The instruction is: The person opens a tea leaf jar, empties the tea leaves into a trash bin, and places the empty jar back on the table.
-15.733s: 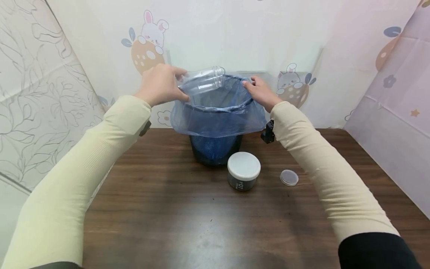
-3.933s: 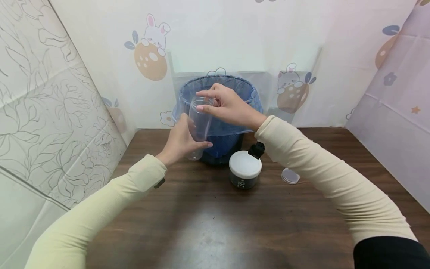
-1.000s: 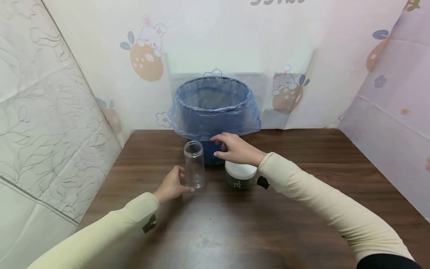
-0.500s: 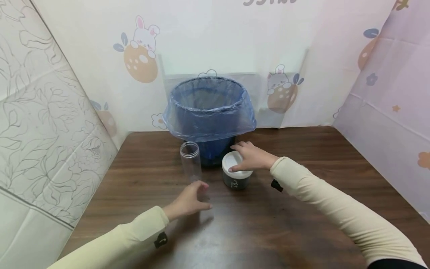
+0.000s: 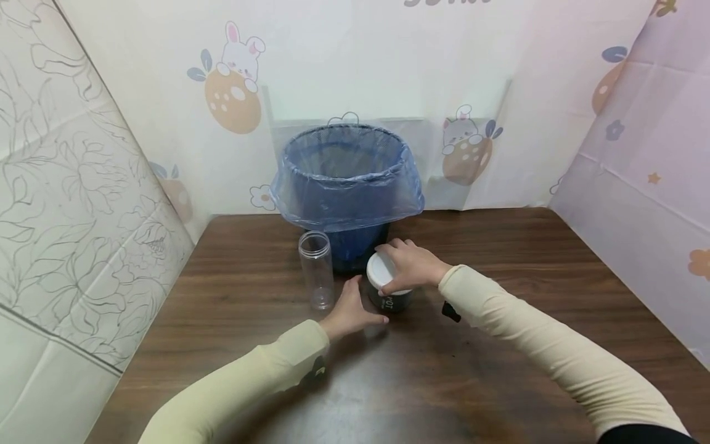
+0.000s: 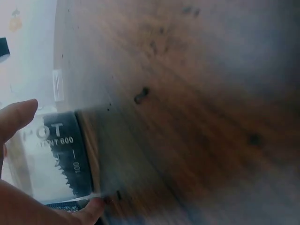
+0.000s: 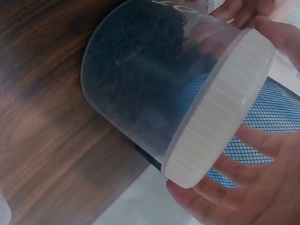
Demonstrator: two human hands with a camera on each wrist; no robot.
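A clear plastic jar [image 7: 136, 70] of dark loose shreds, with white lettering and a ribbed white lid [image 5: 381, 271], stands on the table in front of the bin. My right hand [image 5: 413, 268] grips the lid from above, thumb on the near side and fingers on the far edge. My left hand [image 5: 352, 314] is spread at the jar's left side; in the left wrist view its thumb and a finger lie on either side of the lettered wall [image 6: 58, 150]. Left of this hand an uncapped clear bottle [image 5: 317, 277] stands upright.
A mesh bin [image 5: 346, 246] lined with a blue bag [image 5: 349, 203] stands right behind the jar and bottle, against the printed backdrop [image 5: 355, 61]. Small dark specks [image 6: 141, 95] are scattered on the brown wooden table [image 5: 421, 382].
The bottle, earlier tilted over the bin in my left hand, now stands on the table, released. My left hand has moved right to the jar. My right hand has come down onto its lid.
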